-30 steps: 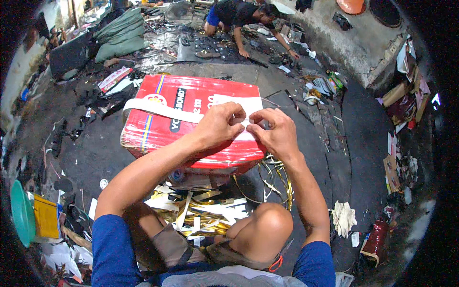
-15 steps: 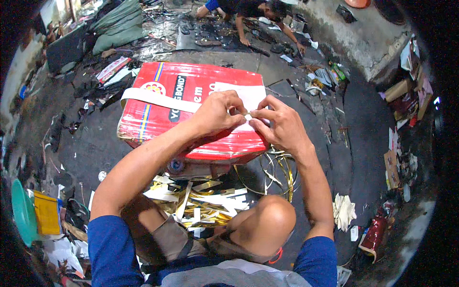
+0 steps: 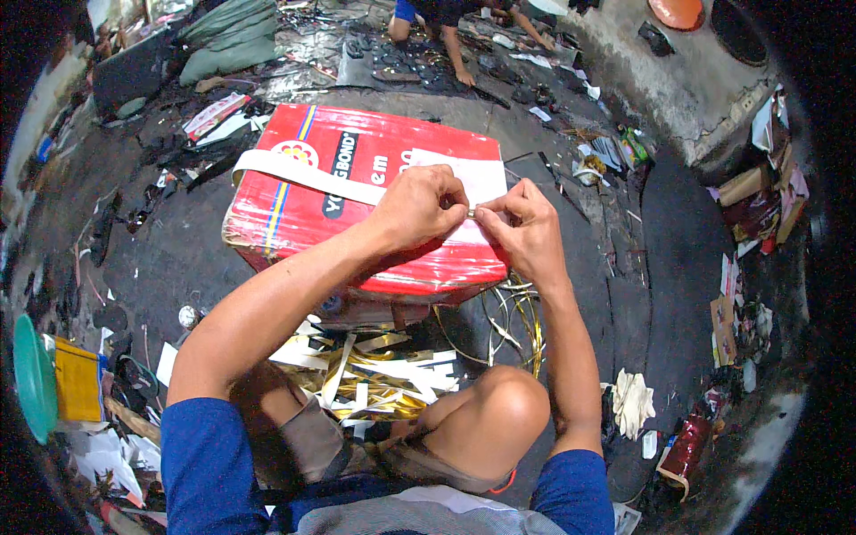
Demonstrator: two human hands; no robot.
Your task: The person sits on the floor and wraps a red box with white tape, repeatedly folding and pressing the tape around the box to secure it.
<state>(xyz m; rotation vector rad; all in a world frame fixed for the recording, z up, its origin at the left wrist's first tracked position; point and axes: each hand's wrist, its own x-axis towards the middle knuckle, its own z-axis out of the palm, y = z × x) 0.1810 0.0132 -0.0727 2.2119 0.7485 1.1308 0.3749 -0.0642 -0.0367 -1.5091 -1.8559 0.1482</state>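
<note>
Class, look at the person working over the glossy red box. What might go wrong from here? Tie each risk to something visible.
1. The tiny piece, too small to identify, is between the fingertips of the left hand and right hand, so it might slip.
2. If dropped, it could get lost in the heap of white and gold strips below.
3. The long flat white strip curves over the glossy red box; it could shift.

I make out a green basin near left, a pale cloth near right, an orange bowl far right.
</note>
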